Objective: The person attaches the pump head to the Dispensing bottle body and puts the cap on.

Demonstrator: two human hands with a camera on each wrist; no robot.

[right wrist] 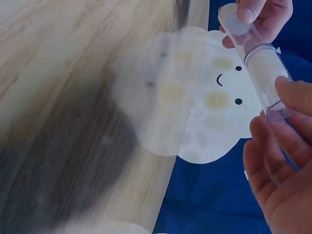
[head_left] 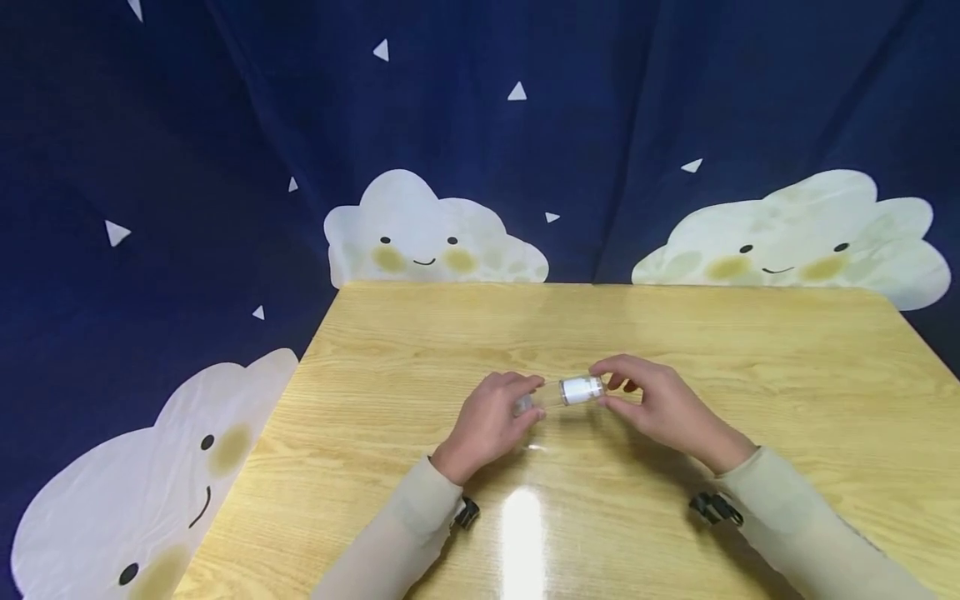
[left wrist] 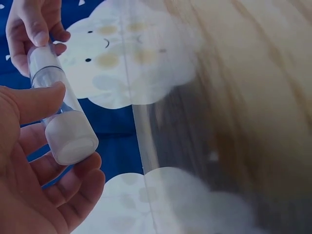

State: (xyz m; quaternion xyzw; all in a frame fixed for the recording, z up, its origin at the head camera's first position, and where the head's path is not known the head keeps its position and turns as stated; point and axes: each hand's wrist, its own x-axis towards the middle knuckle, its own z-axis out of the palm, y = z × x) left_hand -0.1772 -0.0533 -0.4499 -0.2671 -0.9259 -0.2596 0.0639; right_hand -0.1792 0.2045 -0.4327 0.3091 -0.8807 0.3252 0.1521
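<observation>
A small clear cylindrical bottle (head_left: 581, 389) is held between both hands, lying nearly level above the table in the head view. My left hand (head_left: 489, 418) pinches its clear left end between thumb and fingers. A whitish piece (left wrist: 71, 136) shows at that end in the left wrist view. At the other end, my right hand (head_left: 663, 406) grips the bottle, thumb on one side and fingers on the other. White material or a label covers this right part (right wrist: 268, 73) in the right wrist view, with a clear rim at its end.
Under the hands is a light wood-grain table (head_left: 420, 333), with a bright reflection near its front. A dark blue curtain (head_left: 465, 125) with white clouds and small triangles hangs behind and to the left. Black straps (head_left: 716, 508) are at the wrists.
</observation>
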